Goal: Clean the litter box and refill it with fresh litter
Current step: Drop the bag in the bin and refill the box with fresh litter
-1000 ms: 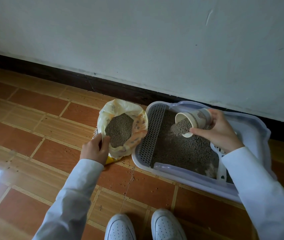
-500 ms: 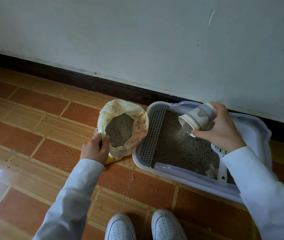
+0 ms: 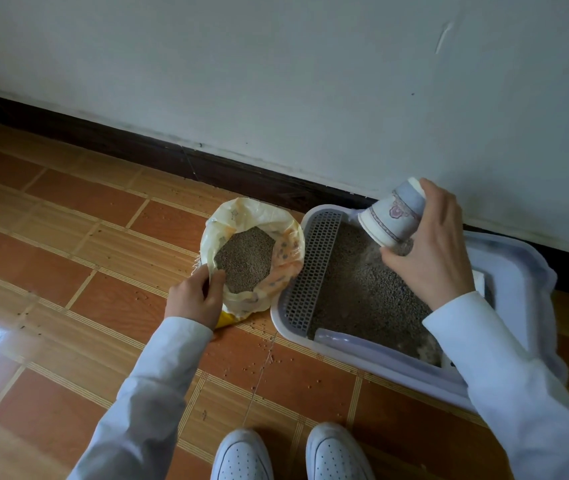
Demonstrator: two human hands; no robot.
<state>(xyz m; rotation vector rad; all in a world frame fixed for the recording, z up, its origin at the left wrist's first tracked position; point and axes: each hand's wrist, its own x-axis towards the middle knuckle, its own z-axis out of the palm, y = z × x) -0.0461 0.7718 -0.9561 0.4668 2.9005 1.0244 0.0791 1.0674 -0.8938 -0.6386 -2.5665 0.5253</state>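
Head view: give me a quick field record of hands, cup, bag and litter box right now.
left hand: grips the rim of the litter bag, holding it open
right hand: holds the paper cup
cup: tipped mouth-down over the litter box
bag: standing open on the floor, left of the box, grey litter inside
box: grey litter covers its floor; perforated grid at its left end
floor: scattered grains

**Cup upended over litter box**

A person's right hand (image 3: 428,251) grips a paper cup (image 3: 392,216) tipped mouth-down above the grey litter (image 3: 356,289) in the litter box (image 3: 373,358). The left hand (image 3: 196,296) holds the rim of the open litter bag (image 3: 286,268) just beside it on the tiled floor (image 3: 68,237).
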